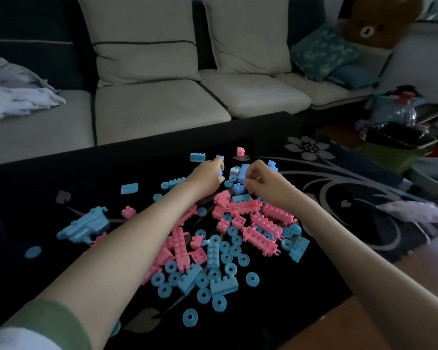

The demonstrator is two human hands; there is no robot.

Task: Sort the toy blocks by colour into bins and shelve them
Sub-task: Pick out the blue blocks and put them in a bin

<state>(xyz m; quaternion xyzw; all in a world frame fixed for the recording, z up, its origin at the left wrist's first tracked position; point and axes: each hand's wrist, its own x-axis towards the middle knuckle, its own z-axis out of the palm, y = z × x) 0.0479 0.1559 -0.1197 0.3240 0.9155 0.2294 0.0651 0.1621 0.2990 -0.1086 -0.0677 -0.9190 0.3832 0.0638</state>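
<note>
Bare forearms reach in over the near edge of the desk (48, 178), the left one out of a green sleeve (53, 322). Between them, spread from the near edge to the middle, lies the heap of toy blocks (213, 248), with pink and blue mixed and nothing yet sorted.

Past the heap, toward the far edge, the left hand (206, 176) has its fingers and thumb curled round a small blue block (221, 170) and holds it just above the desk. The right hand (263, 180) is just beside it, fingers bent down over a cluster of pale blue blocks (242, 173). Whether it has one pinched cannot be told.

The blocks look like hollow hard plastic, so they are probably light, stiff and unlikely to break. Their studded tops should give the fingers purchase.

- **Long pink bricks** (261, 238): these have small prongs at the ends that may snag on neighbours, so gripping across the long sides seems best.
- **Blue rings** (243, 260): these lie flat and will likely skid or roll on the glossy top. A pinch through the hole, or a sweep into a palm, suits them.
- **Large blue piece** (86, 226): it lies near the left edge and needs a whole-hand grasp across its body.

Beyond the right edge stands a green container (400, 157) with a dark liner. Its purpose is unclear.
</note>
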